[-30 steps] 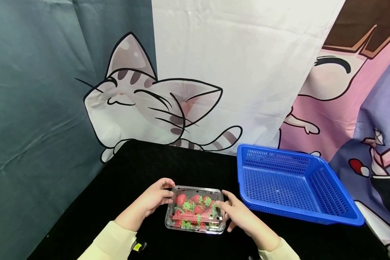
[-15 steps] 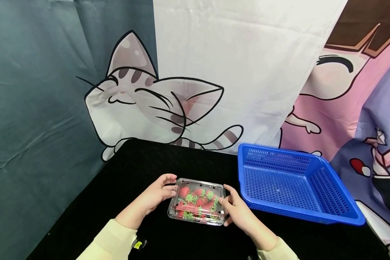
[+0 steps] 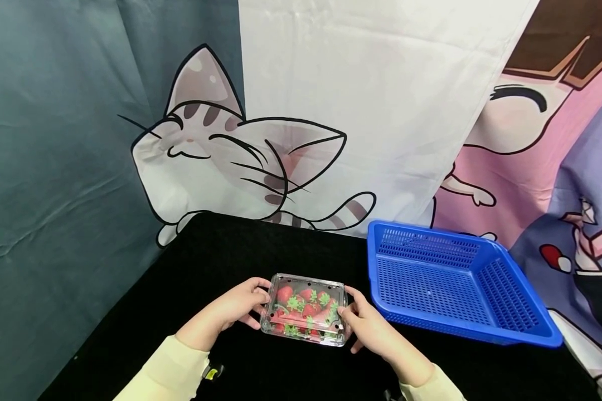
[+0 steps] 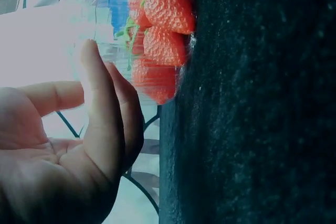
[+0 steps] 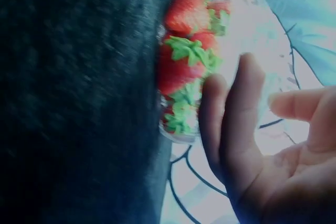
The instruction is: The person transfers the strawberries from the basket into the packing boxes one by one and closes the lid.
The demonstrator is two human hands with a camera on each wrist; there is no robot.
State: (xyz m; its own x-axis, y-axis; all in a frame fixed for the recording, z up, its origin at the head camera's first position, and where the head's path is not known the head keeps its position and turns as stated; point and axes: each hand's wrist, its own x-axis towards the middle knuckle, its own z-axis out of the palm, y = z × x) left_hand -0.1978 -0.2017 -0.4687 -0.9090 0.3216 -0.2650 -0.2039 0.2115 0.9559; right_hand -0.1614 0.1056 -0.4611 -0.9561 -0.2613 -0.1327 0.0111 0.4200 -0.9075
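A clear plastic clamshell box of strawberries (image 3: 305, 309) rests on the black cloth in front of me, its lid down. At its left side is my left hand (image 3: 242, 303), fingers spread and fingertips at the box's edge. My right hand (image 3: 368, 323) is at the opposite side, thumb by the lid's rim and index finger near the far corner. In the left wrist view, the strawberries (image 4: 163, 45) show through the wall beyond slightly bent fingers (image 4: 100, 114). The right wrist view has loosely bent fingers (image 5: 241, 114) beside the box; exact contact is unclear.
A blue perforated plastic basket (image 3: 431, 284) stands to the right of the box, with nothing visible inside. Black cloth (image 3: 221, 245) covers the table. Behind it hangs a printed curtain (image 3: 311, 72) with a cartoon cat.
The box moved slightly forward and right with both hands beside it, then stayed nearly still. My left hand has since dropped a little, its fingers more spread.
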